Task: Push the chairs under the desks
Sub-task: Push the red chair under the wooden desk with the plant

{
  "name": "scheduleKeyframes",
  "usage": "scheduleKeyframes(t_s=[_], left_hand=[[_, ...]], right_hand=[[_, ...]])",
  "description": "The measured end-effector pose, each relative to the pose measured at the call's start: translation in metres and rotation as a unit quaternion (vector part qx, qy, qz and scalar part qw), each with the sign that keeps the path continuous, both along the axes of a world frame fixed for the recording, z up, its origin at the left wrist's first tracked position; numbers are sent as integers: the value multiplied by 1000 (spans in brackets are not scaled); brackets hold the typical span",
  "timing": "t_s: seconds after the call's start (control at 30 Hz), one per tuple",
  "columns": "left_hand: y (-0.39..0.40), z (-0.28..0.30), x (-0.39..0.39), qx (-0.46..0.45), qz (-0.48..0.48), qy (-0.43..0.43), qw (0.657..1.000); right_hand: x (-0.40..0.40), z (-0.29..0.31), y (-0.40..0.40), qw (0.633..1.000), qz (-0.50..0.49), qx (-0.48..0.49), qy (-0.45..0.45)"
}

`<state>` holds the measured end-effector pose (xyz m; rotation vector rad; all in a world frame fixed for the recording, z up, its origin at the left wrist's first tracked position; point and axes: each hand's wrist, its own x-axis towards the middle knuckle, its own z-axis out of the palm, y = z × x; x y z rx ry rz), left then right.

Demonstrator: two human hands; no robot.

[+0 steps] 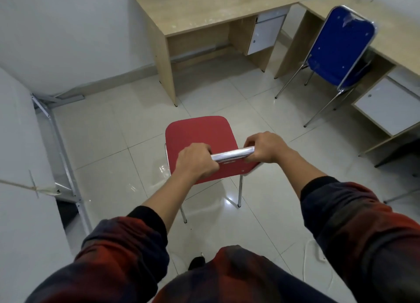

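Hands first, in the one head view: the left hand (196,162) and the right hand (263,147) both grip the chrome top rail (231,155) of the red chair (200,134), fingers curled round the tube at either end, the left toward 8 o'clock of the rail and the right toward 2 o'clock. That rail runs across the body, slightly tilted up on the right, so the two hands are about equally placed on it, neither clearly leading. The red seat stretches away from the fingers toward 12 o'clock, out on the tiled floor (118,130), well apart from any counter. The nearer open knee space belongs to the wooden counter (204,9) at 12 o'clock, its gap lying straight ahead along the seat's line and a little left of its white cupboard door (263,35). By my judgement the coming push runs forward along that line, square to the rail, and an even shove from both hands should hold the chair straight. A blue chair (341,46) stands at 2 o'clock against the second counter (386,41), its seat seemingly tucked partly under; how far in is hard to tell from here.
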<state>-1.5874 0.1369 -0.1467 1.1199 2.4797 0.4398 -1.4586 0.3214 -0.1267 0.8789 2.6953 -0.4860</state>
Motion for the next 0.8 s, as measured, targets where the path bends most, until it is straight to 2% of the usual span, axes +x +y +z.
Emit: scheduleKeyframes(t_s=[0.13,0.53,0.8], left_hand=[[-9,-12,-7,-13,-43,17,999],[-19,-16,-121,-70,-69,33,995],[5,-16,-117,-57,-58,48,996]], right_hand=[[9,-16,-17,1000,-27,-5,6],[-71,-22,-47,997,-15,-56,59],[-76,-15,-17,997,-9,-68,43]])
